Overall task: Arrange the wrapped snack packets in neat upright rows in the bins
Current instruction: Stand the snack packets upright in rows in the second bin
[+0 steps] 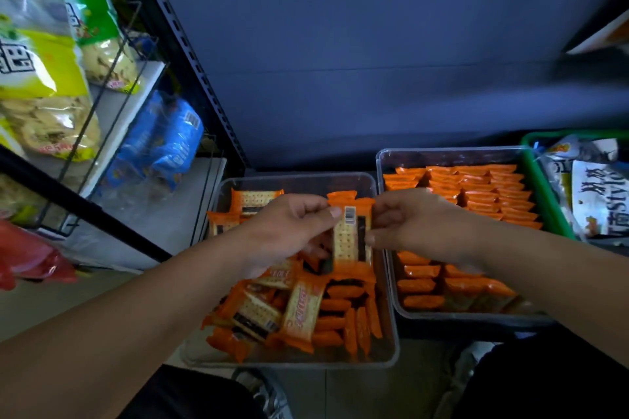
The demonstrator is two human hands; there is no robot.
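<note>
Over the left bin [388,316], the left hand [289,231] and right hand [408,224] pinch one packet [349,238] between them, thumb and curled fingers on each long edge, barcode side up. Its long axis runs away from the person, and its broad face lies flat above the pile. Both hands are equally near it. Below, loose packets [258,313] lie flat and crossed in the bin's left half. A short row [360,323] stands on edge by the right wall, nearer the person than the held packet. That is likely its place, after a turn onto edge. The right bin [452,150] sits just beside, holding filled rows [493,190]. Both bins sit low by the tiled floor [340,391], with a green basket [544,190] further right, a rack [190,54] of snack bags to the left and a blue wall [357,27] behind.
</note>
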